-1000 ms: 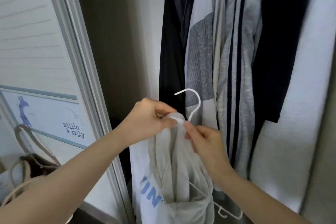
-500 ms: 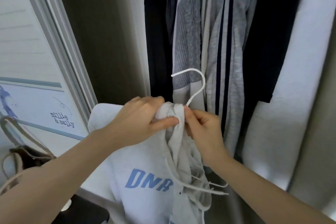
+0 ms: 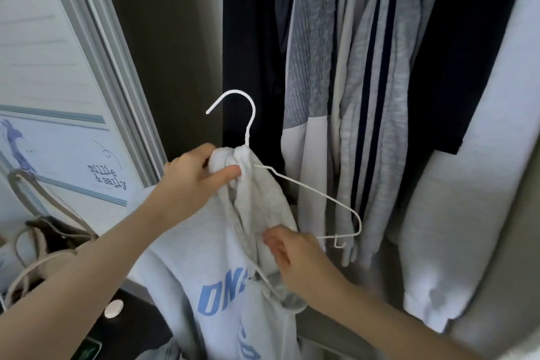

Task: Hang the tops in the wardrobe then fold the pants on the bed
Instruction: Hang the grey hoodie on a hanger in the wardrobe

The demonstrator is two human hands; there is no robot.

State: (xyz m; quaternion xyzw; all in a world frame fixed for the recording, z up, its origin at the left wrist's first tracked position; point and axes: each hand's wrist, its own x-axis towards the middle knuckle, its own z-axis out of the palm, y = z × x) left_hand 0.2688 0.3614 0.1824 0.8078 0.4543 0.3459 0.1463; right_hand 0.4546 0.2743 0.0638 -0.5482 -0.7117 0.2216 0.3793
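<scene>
A light grey hoodie (image 3: 204,266) with blue letters hangs half-threaded on a white wire hanger (image 3: 315,193). My left hand (image 3: 195,178) grips the bunched neck of the hoodie just under the hanger's hook, in front of the open wardrobe. Lower and to the right, my right hand (image 3: 292,254) pinches a fold of the hoodie's hood. The hanger's right shoulder sticks out bare of cloth; its left side is hidden inside the garment.
Inside the wardrobe hang a dark top (image 3: 251,38), a grey striped top (image 3: 368,90) and a white garment (image 3: 467,184). The sliding door frame (image 3: 99,55) stands at the left. A beige bag (image 3: 43,237) sits at lower left.
My right hand dropped from the hanger's neck to the hood fabric lower down. The hanger's right shoulder came out into view. The hook now sits further left, against the dark top.
</scene>
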